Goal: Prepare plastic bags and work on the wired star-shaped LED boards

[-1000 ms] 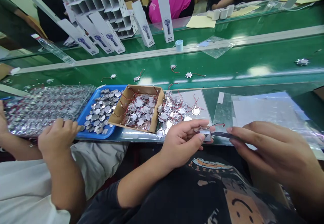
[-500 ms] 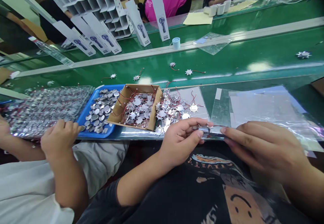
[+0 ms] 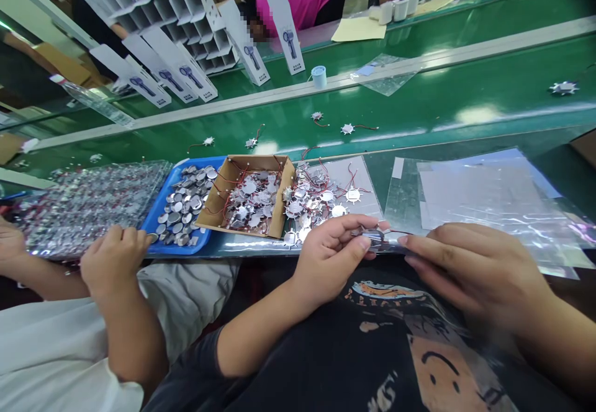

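Between the thumb and fingers of my left hand is a small silvery metal disc part, partly covered by the fingers. A thin red wire runs from it to my right hand, whose thumb and forefinger are pinched on the wire's end. Just beyond my left hand, a pile of star-edged metal discs with red wires lies on a light sheet. A cardboard box left of the pile holds more of these wired discs.
Left of the box stands a blue tray of round metal pieces. A co-worker's hand is near it, beside a bubbled plastic sheet. Plastic bags with paper lie right. Several wired discs rest on the green belt, with white boxes behind.
The view has shifted slightly. My hands keep the same hold on the metal disc and wire, and the disc's face is tilted a little more towards me.
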A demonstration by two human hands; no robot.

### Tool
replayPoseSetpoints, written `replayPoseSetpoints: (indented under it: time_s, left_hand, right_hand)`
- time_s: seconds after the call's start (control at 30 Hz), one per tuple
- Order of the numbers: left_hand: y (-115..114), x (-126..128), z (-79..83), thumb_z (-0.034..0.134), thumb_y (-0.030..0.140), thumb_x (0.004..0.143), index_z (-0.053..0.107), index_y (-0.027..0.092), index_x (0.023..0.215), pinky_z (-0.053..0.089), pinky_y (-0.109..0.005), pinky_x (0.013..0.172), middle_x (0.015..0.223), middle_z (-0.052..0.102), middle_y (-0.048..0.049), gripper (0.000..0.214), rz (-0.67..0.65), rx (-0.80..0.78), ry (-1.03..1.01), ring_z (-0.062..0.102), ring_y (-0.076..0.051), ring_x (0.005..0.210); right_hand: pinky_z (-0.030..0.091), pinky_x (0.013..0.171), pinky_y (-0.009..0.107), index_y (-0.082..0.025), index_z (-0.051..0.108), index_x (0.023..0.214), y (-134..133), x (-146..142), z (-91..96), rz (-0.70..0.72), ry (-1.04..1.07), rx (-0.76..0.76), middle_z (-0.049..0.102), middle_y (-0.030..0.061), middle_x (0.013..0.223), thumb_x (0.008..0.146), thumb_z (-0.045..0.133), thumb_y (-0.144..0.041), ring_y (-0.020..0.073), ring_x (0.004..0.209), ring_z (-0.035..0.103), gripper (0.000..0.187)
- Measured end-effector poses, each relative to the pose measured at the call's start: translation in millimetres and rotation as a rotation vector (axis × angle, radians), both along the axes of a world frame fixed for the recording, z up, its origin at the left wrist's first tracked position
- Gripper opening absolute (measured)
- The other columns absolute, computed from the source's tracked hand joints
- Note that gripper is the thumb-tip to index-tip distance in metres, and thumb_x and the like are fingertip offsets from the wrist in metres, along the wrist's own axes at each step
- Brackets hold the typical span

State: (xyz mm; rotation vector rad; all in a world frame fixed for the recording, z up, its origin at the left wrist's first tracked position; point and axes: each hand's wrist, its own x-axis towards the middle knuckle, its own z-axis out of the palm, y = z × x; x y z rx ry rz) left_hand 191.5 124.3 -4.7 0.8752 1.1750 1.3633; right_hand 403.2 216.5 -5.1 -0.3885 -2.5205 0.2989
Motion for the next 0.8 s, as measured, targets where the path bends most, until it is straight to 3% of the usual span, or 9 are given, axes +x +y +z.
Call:
replayPoseSetpoints:
  time_s: [0.1, 0.17, 0.33, 0.43, 0.57, 0.67, 0.8]
  left_hand:
    - [0.4, 0.0, -0.4, 0.067, 0.024, 0.088, 0.071, 0.018, 0.109, 0.062, -0.026, 0.077, 0.111, 0.077, -0.0081, 0.022, 0.001, -0.009, -0.002, 0.073, -0.015, 0.089]
    - [1.2, -0.3, -0.8, 0.067, 0.024, 0.088, 0.071, 0.018, 0.108, 0.062, -0.025, 0.076, 0.110, 0.077, -0.0080, 0.022, 0.004, -0.004, -0.007, 0.073, -0.015, 0.089]
    - [3.6, -0.7, -3.8, 0.068, 0.024, 0.089, 0.070, 0.018, 0.108, 0.061, -0.022, 0.074, 0.112, 0.077, -0.0083, 0.021, 0.005, 0.010, -0.068, 0.075, -0.014, 0.089]
    - [4.9, -1.1, -7.0, 0.068, 0.024, 0.089, 0.069, 0.018, 0.109, 0.062, -0.022, 0.074, 0.113, 0.076, -0.0087, 0.021, 0.019, -0.004, -0.099, 0.076, -0.016, 0.089]
    - [6.7, -2.8, -11.6, 0.068, 0.027, 0.089, 0.067, 0.017, 0.112, 0.062, -0.023, 0.072, 0.115, 0.076, -0.0101, 0.025, 0.040, -0.006, -0.101, 0.076, -0.018, 0.091]
    - [8.0, -4.1, -15.0, 0.069, 0.028, 0.088, 0.066, 0.017, 0.113, 0.063, -0.024, 0.072, 0.115, 0.075, -0.0104, 0.027, 0.065, -0.011, -0.112, 0.076, -0.019, 0.092]
    - [10.9, -3.1, -19.9, 0.072, 0.030, 0.087, 0.064, 0.018, 0.113, 0.062, -0.024, 0.072, 0.116, 0.075, -0.0102, 0.030, 0.062, 0.002, -0.142, 0.076, -0.019, 0.092]
  right_hand:
    - [0.039, 0.056, 0.028, -0.021, 0.063, 0.121, -0.6, -2.2, 2.3, 0.017, 0.005, -0.166, 0.059, -0.0006, 0.074, 0.096, 0.057, -0.016, 0.0130, 0.062, 0.054, 0.027]
    - [0.039, 0.055, 0.027, -0.020, 0.064, 0.120, -1.1, -2.0, 1.8, 0.011, 0.004, -0.191, 0.058, -0.0010, 0.072, 0.096, 0.056, -0.017, 0.0127, 0.061, 0.053, 0.025]
    - [0.041, 0.061, 0.032, -0.020, 0.062, 0.125, -0.5, 5.5, -4.4, 0.011, 0.010, 0.080, 0.066, 0.0015, 0.082, 0.089, 0.066, -0.012, 0.0159, 0.069, 0.056, 0.037]
    - [0.042, 0.064, 0.035, -0.020, 0.064, 0.125, 1.7, 8.9, -5.7, 0.084, -0.002, 0.240, 0.070, 0.0026, 0.087, 0.090, 0.065, -0.011, 0.0176, 0.072, 0.057, 0.036]
    - [0.049, 0.073, 0.038, -0.020, 0.067, 0.120, 3.9, 9.1, -7.0, 0.194, 0.033, 0.269, 0.071, 0.0049, 0.097, 0.090, 0.060, -0.008, 0.0216, 0.086, 0.063, 0.033]
    - [0.054, 0.078, 0.036, -0.022, 0.063, 0.124, 2.3, 5.6, -10.1, 0.090, 0.146, 0.074, 0.070, 0.0065, 0.106, 0.088, 0.062, -0.005, 0.0213, 0.095, 0.066, 0.039]
    - [0.058, 0.074, 0.029, -0.025, 0.056, 0.127, -5.9, -10.4, -11.9, -0.235, 0.318, -0.370, 0.070, 0.0058, 0.104, 0.091, 0.063, -0.014, 0.0179, 0.088, 0.070, 0.038]
